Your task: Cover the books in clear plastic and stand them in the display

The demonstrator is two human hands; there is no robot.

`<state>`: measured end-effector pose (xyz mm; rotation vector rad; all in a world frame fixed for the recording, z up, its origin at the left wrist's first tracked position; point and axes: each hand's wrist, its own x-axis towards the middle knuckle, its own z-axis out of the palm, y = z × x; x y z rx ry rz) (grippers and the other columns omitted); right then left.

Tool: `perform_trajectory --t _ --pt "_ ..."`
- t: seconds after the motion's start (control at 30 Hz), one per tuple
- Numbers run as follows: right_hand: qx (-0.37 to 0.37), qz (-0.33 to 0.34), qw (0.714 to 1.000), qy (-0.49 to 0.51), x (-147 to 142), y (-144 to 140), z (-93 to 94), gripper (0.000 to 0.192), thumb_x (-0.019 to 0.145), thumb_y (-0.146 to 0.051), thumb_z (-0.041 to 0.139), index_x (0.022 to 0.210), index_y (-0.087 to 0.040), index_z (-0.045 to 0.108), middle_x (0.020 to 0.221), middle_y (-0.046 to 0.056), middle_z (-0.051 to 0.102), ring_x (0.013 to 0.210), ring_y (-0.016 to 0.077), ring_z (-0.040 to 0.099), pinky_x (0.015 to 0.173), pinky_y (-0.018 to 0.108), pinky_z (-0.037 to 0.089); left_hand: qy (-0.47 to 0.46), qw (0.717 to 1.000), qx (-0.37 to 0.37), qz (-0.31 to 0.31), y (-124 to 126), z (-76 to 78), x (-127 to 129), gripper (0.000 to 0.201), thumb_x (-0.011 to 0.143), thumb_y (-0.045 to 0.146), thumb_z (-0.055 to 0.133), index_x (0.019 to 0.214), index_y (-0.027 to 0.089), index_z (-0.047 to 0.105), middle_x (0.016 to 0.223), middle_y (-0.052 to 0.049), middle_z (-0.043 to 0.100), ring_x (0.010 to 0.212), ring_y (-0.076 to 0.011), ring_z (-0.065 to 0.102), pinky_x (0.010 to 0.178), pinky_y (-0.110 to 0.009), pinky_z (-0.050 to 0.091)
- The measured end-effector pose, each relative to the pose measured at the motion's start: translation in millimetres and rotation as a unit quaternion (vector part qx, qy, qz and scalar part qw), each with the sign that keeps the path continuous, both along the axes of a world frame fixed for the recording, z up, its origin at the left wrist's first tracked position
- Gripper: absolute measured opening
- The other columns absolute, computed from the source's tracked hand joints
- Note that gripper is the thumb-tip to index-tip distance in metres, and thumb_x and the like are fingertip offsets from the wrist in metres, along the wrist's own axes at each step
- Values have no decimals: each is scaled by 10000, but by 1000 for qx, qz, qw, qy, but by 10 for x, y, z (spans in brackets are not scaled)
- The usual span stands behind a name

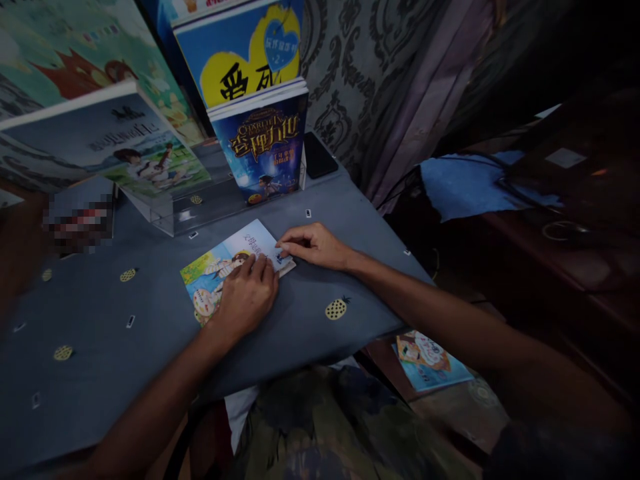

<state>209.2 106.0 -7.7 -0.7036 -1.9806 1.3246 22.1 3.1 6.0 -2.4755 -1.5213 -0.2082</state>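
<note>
A thin picture-cover book [205, 267] lies shut on the grey tablecloth, its cover showing a painted child, a palette and blue sky. My left hand [249, 290] rests flat over the lower middle of this cover, palm down, and hides part of the drawing. At the book's right-hand corner, my right hand [316, 245] has its thumb and forefinger pinched on the edge. Under that corner, a sliver of the pages shows between the two hands.
Clear stands [167, 212] hold a dark blue book [263, 150], a yellow-heart book [240, 57] and a landscape-cover book [150, 143]. A black phone [320, 157] lies behind them. Another book [433, 363] sits lower right, below the table [125, 380]. A blurred arm [20, 247] is far left.
</note>
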Motion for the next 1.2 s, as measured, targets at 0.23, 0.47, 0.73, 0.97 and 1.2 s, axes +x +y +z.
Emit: perform_trajectory --t 0.23,0.47,0.73,0.97,1.2 --pt "10 54 998 -41 89 69 -29 285 825 -296 680 1049 -136 755 838 35 756 666 118 590 594 220 421 23 1000 -1 -1 -26 -21 10 328 1012 214 448 1177 67 690 1244 -214 696 1184 -329 647 940 -459 567" --pt "62 115 988 -83 153 101 12 296 844 -233 694 1129 -165 743 971 33 740 646 90 513 616 216 403 26 1000 1 -3 -38 -35 18 346 1019 241 456 1198 50 683 1262 -228 689 1197 -343 646 945 -468 566" --pt "123 165 975 -80 164 108 20 220 912 -211 664 1105 -166 759 993 52 661 727 112 561 687 238 445 27 1000 -2 -8 -97 -54 -75 363 1004 239 482 1289 100 659 1352 -188 660 1267 -328 615 1006 -462 540" --pt "127 178 972 -88 192 138 -6 158 901 -185 700 1030 -177 792 1086 76 697 869 142 662 786 267 517 21 1000 -12 0 -312 40 -449 413 1001 301 498 1380 174 604 1446 -146 601 1343 -333 559 1065 -516 488" --pt "204 74 964 -155 171 150 -68 236 963 -175 617 1112 -248 784 1236 58 753 1092 185 725 955 303 540 30 998 -38 39 -540 51 -773 505 995 400 517 1470 229 513 1520 -131 531 1435 -351 454 1102 -569 430"
